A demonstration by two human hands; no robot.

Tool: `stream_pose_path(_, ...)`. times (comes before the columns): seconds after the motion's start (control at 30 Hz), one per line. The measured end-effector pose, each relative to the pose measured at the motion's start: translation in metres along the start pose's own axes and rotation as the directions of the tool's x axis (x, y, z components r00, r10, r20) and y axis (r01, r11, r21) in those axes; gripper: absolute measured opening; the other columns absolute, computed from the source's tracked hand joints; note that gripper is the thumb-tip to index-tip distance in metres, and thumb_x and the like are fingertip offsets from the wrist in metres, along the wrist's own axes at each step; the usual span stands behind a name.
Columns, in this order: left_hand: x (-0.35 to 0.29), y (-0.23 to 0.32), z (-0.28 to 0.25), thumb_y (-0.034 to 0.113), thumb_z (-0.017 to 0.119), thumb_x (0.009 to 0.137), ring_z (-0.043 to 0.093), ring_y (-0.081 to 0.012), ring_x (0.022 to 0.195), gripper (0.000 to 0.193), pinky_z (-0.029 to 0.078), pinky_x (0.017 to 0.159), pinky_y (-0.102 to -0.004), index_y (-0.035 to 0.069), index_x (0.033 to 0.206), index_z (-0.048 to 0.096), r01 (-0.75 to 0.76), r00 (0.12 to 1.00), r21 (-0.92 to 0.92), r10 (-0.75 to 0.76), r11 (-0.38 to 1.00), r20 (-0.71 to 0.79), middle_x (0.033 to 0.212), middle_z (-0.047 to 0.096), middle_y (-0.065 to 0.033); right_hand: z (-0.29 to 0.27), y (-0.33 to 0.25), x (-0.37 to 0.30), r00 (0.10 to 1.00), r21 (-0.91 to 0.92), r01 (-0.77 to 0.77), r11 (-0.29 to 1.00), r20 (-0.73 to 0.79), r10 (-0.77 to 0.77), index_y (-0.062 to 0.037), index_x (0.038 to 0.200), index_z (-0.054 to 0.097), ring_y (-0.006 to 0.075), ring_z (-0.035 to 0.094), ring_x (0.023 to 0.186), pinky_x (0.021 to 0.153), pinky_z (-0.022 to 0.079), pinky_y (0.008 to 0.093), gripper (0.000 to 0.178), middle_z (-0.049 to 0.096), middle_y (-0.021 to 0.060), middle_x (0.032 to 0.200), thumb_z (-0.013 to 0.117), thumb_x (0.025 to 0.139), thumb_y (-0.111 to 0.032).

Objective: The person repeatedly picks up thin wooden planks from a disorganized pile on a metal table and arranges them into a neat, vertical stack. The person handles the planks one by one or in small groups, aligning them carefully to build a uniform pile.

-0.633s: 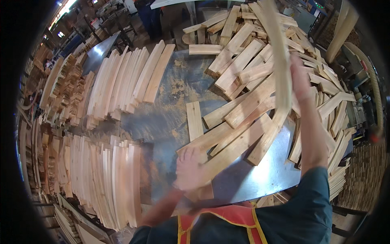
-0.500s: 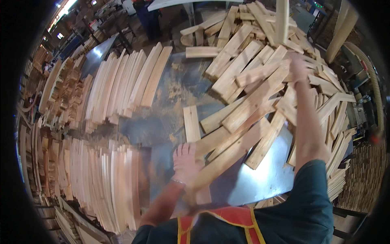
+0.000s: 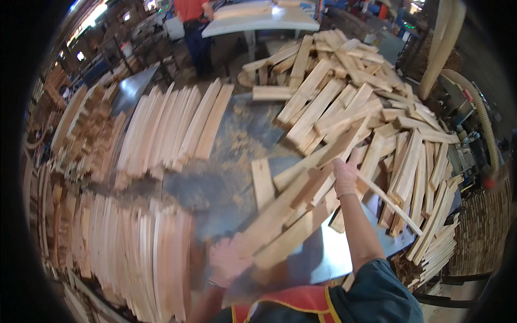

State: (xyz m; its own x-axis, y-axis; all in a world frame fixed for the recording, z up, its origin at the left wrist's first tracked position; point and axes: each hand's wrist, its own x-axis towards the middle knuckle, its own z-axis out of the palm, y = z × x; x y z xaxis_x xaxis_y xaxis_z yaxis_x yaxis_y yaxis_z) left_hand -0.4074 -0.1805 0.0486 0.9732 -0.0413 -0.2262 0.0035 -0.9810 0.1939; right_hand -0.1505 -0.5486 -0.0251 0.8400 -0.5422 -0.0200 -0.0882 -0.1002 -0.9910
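My left hand, gloved and blurred by motion, is closed around the near end of a long wooden board that slants up to the right. My right hand, also gloved, grips another wooden board, tilted on its edge at the near side of the heap, with the thumb pointing away from me. A thin strip of wood runs off to the right beside that hand. A short board lies apart from the heap, ahead of my left hand.
A large jumbled pile of boards covers the table's right side. Boards stand in rows at the left, with another row nearer. Sawdust lies on the metal tabletop. A person stands by a white table beyond.
My right hand has come back toward me from deep in the heap and now grips a board. The left hand has moved nearer and slightly left. The view has tilted up, showing a person.
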Motion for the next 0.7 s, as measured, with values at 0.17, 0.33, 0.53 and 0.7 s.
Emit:
stream_pose_path(0.17, -0.099, -0.093, 0.067, 0.015, 0.075, 0.093, 0.064, -0.0135, 0.087, 0.063, 0.054, 0.075, -0.0295, 0.0, 0.152, 0.058, 0.293, 0.948, -0.945, -0.173, 0.147, 0.267, 0.109, 0.07, -0.0074, 0.023, -0.004, -0.205, 0.899, 0.149, -0.297, 0.943, 0.375, 0.224, -0.0144, 0.167, 0.034, 0.0288, 0.067, 0.089, 0.072, 0.06, 0.0362, 0.09, 0.064, 0.0127, 0.113, 0.062, 0.083, 0.002)
stream_pose_path(0.33, -0.168, -0.108, 0.058, 0.014, 0.066, 0.098, 0.061, -0.0069, 0.083, 0.042, 0.051, 0.072, -0.0249, 0.0, 0.137, 0.066, 0.408, 0.867, -0.911, -0.29, -0.056, 0.406, 0.095, 0.069, 0.0011, 0.09, 0.041, -0.387, 0.688, -0.169, -0.167, 0.972, 0.686, 0.237, -0.0087, 0.165, 0.037, 0.025, 0.061, 0.117, 0.097, 0.051, 0.0322, 0.075, 0.063, 0.0134, 0.135, 0.055, 0.092, -0.002)
stream_pose_path(0.53, -0.202, -0.139, 0.08, 0.047, 0.077, 0.087, 0.046, -0.0391, 0.148, 0.08, 0.037, 0.12, -0.058, 0.008, 0.153, 0.056, 0.34, 0.922, -0.195, -0.367, 0.92, -0.125, 0.162, 0.049, -0.0188, 0.144, 0.012, -0.507, 0.506, -0.506, 0.196, 0.84, 0.786, 0.355, -0.0018, 0.156, 0.046, 0.0441, 0.059, 0.132, 0.118, 0.044, 0.0433, 0.073, 0.059, 0.0292, 0.146, 0.07, 0.091, -0.026)
stream_pose_path(0.7, -0.18, -0.177, 0.107, 0.044, 0.074, 0.087, 0.043, -0.0395, 0.15, 0.082, 0.028, 0.128, -0.0583, 0.005, 0.155, 0.053, 0.238, 0.923, 0.181, -0.164, 0.954, -0.347, 0.158, 0.051, -0.0187, 0.154, 0.028, -0.436, -0.152, -0.237, 0.054, 0.97, 0.958, 0.242, -0.0033, 0.147, 0.057, 0.0288, 0.056, 0.143, 0.111, 0.048, 0.0396, 0.066, 0.068, 0.0141, 0.143, 0.079, 0.089, -0.023)
